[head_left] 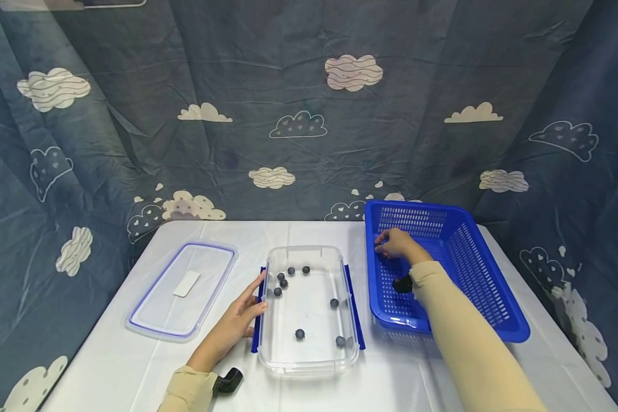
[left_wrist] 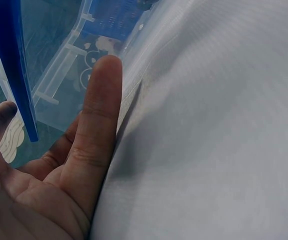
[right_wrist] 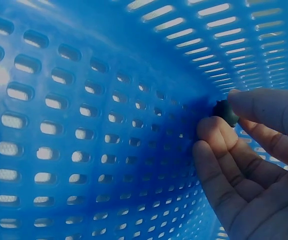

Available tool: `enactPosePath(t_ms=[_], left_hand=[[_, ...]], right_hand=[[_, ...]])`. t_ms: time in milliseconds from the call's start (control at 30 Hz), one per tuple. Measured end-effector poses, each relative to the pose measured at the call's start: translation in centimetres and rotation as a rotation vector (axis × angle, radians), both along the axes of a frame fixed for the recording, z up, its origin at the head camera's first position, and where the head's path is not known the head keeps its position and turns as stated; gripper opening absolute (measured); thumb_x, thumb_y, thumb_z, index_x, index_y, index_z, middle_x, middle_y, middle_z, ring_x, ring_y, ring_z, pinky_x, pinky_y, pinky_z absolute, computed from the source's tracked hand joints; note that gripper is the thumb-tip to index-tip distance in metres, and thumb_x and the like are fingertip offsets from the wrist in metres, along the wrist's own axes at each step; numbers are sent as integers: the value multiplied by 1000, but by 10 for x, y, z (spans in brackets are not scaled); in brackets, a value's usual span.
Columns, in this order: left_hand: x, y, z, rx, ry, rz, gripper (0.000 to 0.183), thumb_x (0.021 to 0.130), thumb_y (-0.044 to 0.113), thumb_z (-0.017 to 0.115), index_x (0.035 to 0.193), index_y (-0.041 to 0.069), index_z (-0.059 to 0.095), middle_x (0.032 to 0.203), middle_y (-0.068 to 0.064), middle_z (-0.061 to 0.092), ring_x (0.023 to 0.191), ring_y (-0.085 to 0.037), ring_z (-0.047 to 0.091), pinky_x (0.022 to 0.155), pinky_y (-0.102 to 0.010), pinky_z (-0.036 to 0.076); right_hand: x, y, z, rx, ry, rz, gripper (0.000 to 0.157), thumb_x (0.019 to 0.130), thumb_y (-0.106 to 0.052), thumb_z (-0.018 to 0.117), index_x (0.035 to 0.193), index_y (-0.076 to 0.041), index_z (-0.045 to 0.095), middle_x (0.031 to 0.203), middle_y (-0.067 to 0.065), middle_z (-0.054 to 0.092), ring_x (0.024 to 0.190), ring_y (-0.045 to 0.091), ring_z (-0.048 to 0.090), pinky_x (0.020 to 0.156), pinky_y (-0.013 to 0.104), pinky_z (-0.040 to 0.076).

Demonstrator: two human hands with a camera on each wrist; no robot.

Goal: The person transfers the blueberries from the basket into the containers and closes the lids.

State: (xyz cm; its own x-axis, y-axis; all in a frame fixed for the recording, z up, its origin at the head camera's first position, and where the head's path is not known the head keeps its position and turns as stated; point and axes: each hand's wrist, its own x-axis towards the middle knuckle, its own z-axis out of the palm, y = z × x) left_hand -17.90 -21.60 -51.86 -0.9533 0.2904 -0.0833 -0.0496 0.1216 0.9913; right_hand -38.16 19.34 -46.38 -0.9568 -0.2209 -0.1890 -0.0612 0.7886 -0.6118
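A clear plastic container (head_left: 316, 306) with blue side latches stands lidless mid-table. Several blueberries (head_left: 300, 334) lie scattered on its floor, a cluster of them toward the far left. My left hand (head_left: 234, 315) rests against its left side with fingers extended; the left wrist view has the lowered blue latch (left_wrist: 21, 75) between the thumb and fingers. Inside the blue basket (head_left: 517, 332), by its left wall, my right hand (head_left: 399, 245) is bent down. The right wrist view has a dark blueberry (right_wrist: 225, 114) pinched between its thumb and fingertips.
A clear lid (head_left: 157, 306) with a blue seal and a white label (head_left: 187, 284) lies flat left of the container. White cloth (head_left: 108, 366) covers the table. A dark cloud-print curtain (head_left: 298, 68) hangs behind and at both sides.
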Motion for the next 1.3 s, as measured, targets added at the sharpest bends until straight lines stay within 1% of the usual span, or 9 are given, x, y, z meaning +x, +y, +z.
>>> enactPosePath(t_ms=[233, 367, 533, 733, 800, 933, 1100, 1300], left_hand=[[0, 0, 0, 3, -9, 4, 72, 113, 24, 55, 173, 39, 19, 133, -30, 50, 98, -22, 64, 75, -40, 66], [0, 0, 0, 1, -7, 3, 72, 112, 27, 56, 173, 39, 19, 135, -31, 50, 100, -22, 64, 76, -41, 66], [0, 0, 0, -3, -10, 9, 72, 112, 28, 57, 172, 40, 20, 133, -30, 50, 98, -22, 64, 76, -41, 65], [0, 0, 0, 7, -11, 2, 72, 112, 30, 57, 172, 41, 19, 136, -32, 49, 100, -23, 65, 79, -44, 66], [1, 0, 0, 10, -12, -3, 72, 112, 30, 57, 172, 41, 19, 138, -33, 48, 102, -24, 66, 80, -45, 66], [1, 0, 0, 12, -15, -6, 72, 112, 29, 56, 173, 40, 18, 139, -34, 48, 103, -24, 67, 80, -46, 66], [1, 0, 0, 11, -18, -2, 72, 113, 28, 56, 173, 40, 18, 139, -33, 49, 102, -23, 67, 80, -45, 66], [1, 0, 1, 9, -10, -4, 71, 113, 25, 54, 173, 40, 18, 139, -34, 48, 101, -23, 67, 79, -44, 66]], right_hand=[[3, 2, 4, -13, -6, 28, 22, 98, -2, 70, 116, 10, 67, 76, 8, 69, 65, 7, 58, 62, 18, 51], [2, 5, 6, -34, -21, 23, 21, 98, -1, 69, 116, 10, 67, 78, 8, 69, 66, 8, 60, 62, 19, 52], [2, 10, 9, -40, -18, 25, 20, 99, -2, 69, 116, 9, 67, 82, 9, 70, 69, 11, 62, 63, 20, 53], [1, 16, 10, -62, -20, 21, 17, 99, -2, 68, 113, 8, 67, 79, 6, 70, 68, 11, 61, 64, 20, 52], [2, 19, 10, -74, -26, 16, 18, 99, -2, 68, 114, 8, 68, 78, 4, 69, 67, 10, 61, 64, 20, 52], [4, 20, 13, -122, -32, 18, 21, 99, -1, 68, 117, 11, 66, 78, 6, 69, 67, 11, 60, 63, 22, 52], [8, 21, 20, -154, -21, 33, 26, 99, 1, 67, 120, 14, 63, 78, 7, 68, 67, 11, 60, 63, 22, 52], [10, 24, 28, -161, -5, 23, 26, 101, -3, 67, 123, 12, 63, 84, 9, 69, 67, 12, 58, 65, 25, 53]])
